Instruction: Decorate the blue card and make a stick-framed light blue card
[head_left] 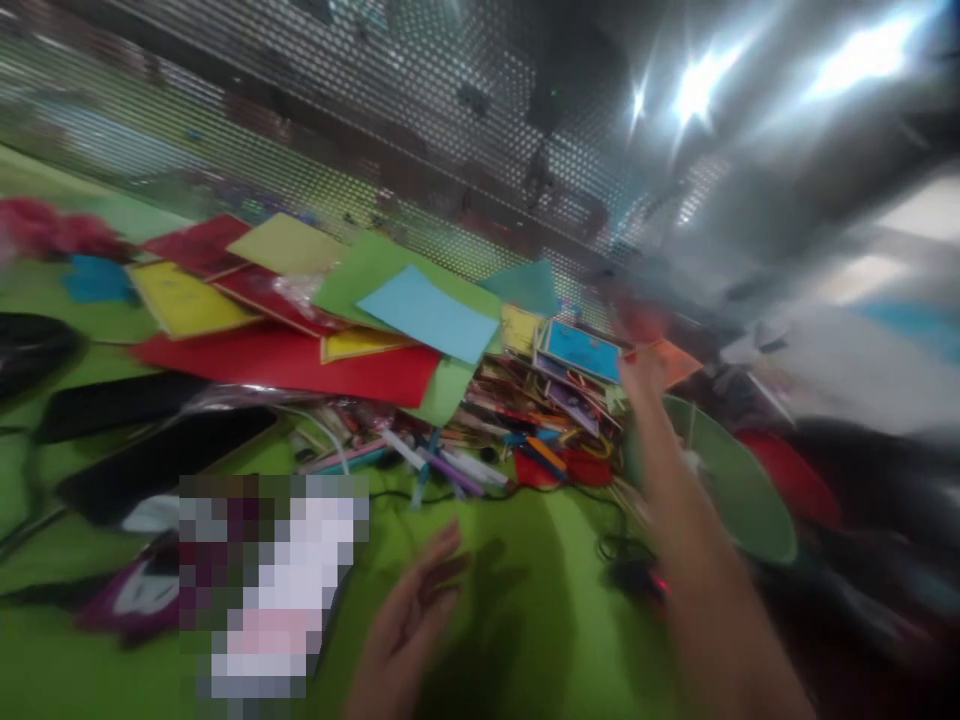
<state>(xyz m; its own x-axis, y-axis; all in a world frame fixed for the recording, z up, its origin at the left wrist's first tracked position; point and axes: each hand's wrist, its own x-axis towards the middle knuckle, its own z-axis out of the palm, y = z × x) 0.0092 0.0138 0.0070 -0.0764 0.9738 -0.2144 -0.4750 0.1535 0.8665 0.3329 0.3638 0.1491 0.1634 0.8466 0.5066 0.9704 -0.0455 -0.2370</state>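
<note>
Low in the middle, my left hand [416, 615] hovers over the green tabletop [517, 590] with its fingers loosely stretched and nothing in them. My right arm reaches far forward, and my right hand [643, 372] is at the back right, beside an orange sheet of paper [675, 362] and a blue card [583, 350]. Motion smears its fingers, so I cannot tell whether they grip the orange paper. Under the right forearm lies a green round, translucent object [750, 490]. Pens and markers [465, 468] lie in a jumble between the hands.
Coloured sheets overlap along the back, including a red sheet [300, 360], a light blue sheet [431, 312] and a yellow one [187, 300]. At left are a black phone-like slab [169, 465] and a blurred-out pixelated item [292, 580]. A perforated metal panel [360, 120] rises behind.
</note>
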